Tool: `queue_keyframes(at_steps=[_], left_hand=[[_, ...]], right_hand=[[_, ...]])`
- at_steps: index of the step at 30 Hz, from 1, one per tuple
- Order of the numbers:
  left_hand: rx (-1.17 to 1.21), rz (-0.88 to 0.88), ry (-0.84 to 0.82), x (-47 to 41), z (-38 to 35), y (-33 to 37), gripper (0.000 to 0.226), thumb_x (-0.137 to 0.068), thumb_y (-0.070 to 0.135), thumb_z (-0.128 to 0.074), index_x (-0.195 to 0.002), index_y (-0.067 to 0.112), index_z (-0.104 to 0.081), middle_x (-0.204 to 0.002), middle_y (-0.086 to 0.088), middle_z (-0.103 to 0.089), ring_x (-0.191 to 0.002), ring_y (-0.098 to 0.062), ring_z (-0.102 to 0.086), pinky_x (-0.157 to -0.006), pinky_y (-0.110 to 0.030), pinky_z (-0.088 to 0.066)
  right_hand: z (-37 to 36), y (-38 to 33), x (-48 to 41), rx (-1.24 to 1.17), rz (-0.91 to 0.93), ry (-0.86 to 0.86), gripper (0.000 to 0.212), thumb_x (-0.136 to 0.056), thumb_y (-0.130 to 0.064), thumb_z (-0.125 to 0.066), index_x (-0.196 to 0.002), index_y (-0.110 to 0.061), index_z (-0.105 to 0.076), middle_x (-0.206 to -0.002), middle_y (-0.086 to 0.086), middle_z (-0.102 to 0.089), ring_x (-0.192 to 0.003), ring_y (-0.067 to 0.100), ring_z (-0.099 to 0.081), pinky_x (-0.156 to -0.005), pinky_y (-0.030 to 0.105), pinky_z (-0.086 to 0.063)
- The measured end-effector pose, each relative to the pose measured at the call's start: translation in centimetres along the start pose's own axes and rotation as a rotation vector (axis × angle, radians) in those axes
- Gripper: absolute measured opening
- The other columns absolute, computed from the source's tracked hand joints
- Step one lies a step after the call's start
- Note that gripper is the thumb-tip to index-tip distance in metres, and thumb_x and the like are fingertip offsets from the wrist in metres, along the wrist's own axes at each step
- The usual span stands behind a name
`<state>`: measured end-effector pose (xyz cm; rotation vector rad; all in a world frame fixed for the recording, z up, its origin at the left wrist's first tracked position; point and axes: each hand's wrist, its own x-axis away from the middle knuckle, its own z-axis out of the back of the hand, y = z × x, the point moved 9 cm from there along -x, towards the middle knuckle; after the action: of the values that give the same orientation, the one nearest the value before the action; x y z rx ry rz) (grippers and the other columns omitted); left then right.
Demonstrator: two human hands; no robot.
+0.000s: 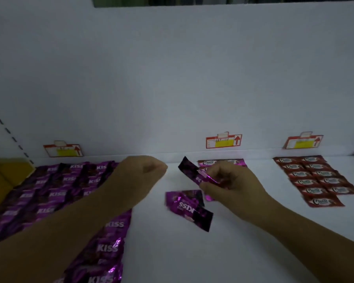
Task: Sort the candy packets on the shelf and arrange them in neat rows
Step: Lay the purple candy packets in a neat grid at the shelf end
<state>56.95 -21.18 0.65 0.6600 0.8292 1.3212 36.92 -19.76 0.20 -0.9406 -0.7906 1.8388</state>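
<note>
A white shelf carries a wide field of purple KISS packets along its left side, from back edge to front, and a red Choco block in 2 columns near the back right corner. A loose purple pile lies mid-shelf. The right hand pinches 1 purple packet, tilted above the pile. The left hand hovers curled, apparently empty. The packet is best laid label-up, flush against the purple field's right edge.

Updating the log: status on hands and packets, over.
Left hand curled, apparently empty. Right hand pinching one Kiss packet. Loose packets beneath it, unsorted. Nothing blocking the Kiss rows.
</note>
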Motion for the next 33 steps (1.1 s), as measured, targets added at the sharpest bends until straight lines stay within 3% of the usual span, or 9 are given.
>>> queue_keyframes(at_steps=[3, 7, 9, 12, 15, 19, 26, 30, 33], left_hand=[[0.380, 0.361, -0.121, -0.1, -1.0, -1.5, 0.026, -0.093, 0.028, -0.053, -0.075, 0.015, -0.067, -0.063, 0.000, -0.070, -0.057, -0.011, -0.064, -0.054, -0.025, -0.049], [-0.164, -0.019, 0.137, -1.0, 4.3, -0.6, 0.010, -0.088, 0.022, -0.058, -0.092, 0.020, -0.068, -0.082, 0.008, -0.066, -0.070, 0.003, -0.058, -0.063, -0.003, -0.039], [-0.367, -0.088, 0.187, -0.9, 6.8, -1.7, 0.023, -0.089, 0.019, -0.056, -0.110, 0.015, -0.064, -0.102, 0.003, -0.065, -0.092, -0.008, -0.059, -0.081, -0.009, -0.040], [-0.556, -0.100, 0.004, -0.5, 7.4, -4.5, 0.027, -0.091, 0.026, -0.049, -0.108, 0.013, -0.066, -0.113, -0.004, -0.063, -0.103, -0.017, -0.055, -0.097, -0.026, -0.039], [-0.639, -0.135, -0.182, -0.5, 6.3, -6.6, 0.035, -0.096, 0.032, -0.045, -0.127, 0.020, -0.055, -0.134, 0.002, -0.052, -0.122, -0.009, -0.043, -0.100, -0.016, -0.023], [-0.690, -0.161, -0.299, -1.2, 4.7, -8.0, 0.046, -0.097, 0.038, -0.040, -0.141, 0.024, -0.038, -0.151, 0.003, -0.031, -0.137, -0.009, -0.026, -0.109, -0.022, -0.014], [-0.628, -0.178, -0.306, -1.9, 4.4, -8.8, 0.037, -0.094, 0.038, -0.044, -0.127, 0.023, -0.050, -0.120, 0.007, -0.052, -0.109, -0.005, -0.044, -0.103, -0.028, -0.036], [-0.621, -0.197, -0.305, -2.1, 4.3, -9.1, 0.040, -0.095, 0.039, -0.044, -0.130, 0.021, -0.051, -0.130, 0.004, -0.050, -0.120, -0.008, -0.042, -0.104, -0.023, -0.029], [-0.566, -0.229, -0.254, -2.0, 4.8, -8.4, 0.031, -0.094, 0.039, -0.045, -0.115, 0.021, -0.057, -0.113, 0.008, -0.056, -0.104, -0.004, -0.047, -0.100, -0.029, -0.039]], right_hand=[[-1.5, -3.1, -1.6, 0.274, 0.238, 0.031, 0.022, -0.080, -0.020, -0.070, -0.072, -0.026, -0.051, -0.075, -0.010, -0.060, -0.068, 0.008, -0.058, -0.060, 0.025, -0.051], [-4.8, -4.8, -5.1, 0.532, 0.425, -0.031, 0.008, -0.082, -0.012, -0.064, -0.080, -0.013, -0.056, -0.083, 0.001, -0.058, -0.069, 0.022, -0.057, -0.059, 0.037, -0.049], [-7.0, -4.0, -7.0, 0.684, 0.445, -0.095, 0.011, -0.088, -0.017, -0.057, -0.096, -0.014, -0.063, -0.096, 0.003, -0.061, -0.081, 0.027, -0.060, -0.066, 0.038, -0.049], [-9.4, -1.2, -8.5, 0.863, 0.394, -0.244, 0.027, -0.093, -0.029, -0.047, -0.115, -0.027, -0.063, -0.117, -0.004, -0.058, -0.102, 0.022, -0.058, -0.077, 0.031, -0.046], [-9.7, -0.5, -8.5, 0.853, 0.404, -0.295, 0.027, -0.089, -0.032, -0.049, -0.109, -0.026, -0.067, -0.110, -0.004, -0.061, -0.099, 0.019, -0.058, -0.075, 0.030, -0.047], [-10.4, -0.7, -8.9, 0.903, 0.456, -0.322, 0.027, -0.092, -0.029, -0.049, -0.104, -0.018, -0.070, -0.104, 0.004, -0.065, -0.100, 0.025, -0.057, -0.081, 0.034, -0.046], [-11.6, -1.3, -10.1, 0.778, 0.405, -0.248, 0.021, -0.091, -0.023, -0.052, -0.099, -0.016, -0.070, -0.107, 0.001, -0.064, -0.105, 0.020, -0.053, -0.083, 0.034, -0.046], [-12.0, -1.3, -10.2, 0.744, 0.416, -0.229, 0.019, -0.089, -0.020, -0.056, -0.094, -0.012, -0.072, -0.102, 0.006, -0.066, -0.100, 0.024, -0.057, -0.079, 0.039, -0.049], [-12.2, -1.7, -10.2, 0.737, 0.426, -0.247, 0.018, -0.088, -0.018, -0.058, -0.097, -0.011, -0.072, -0.108, 0.006, -0.065, -0.105, 0.024, -0.057, -0.085, 0.034, -0.049]])
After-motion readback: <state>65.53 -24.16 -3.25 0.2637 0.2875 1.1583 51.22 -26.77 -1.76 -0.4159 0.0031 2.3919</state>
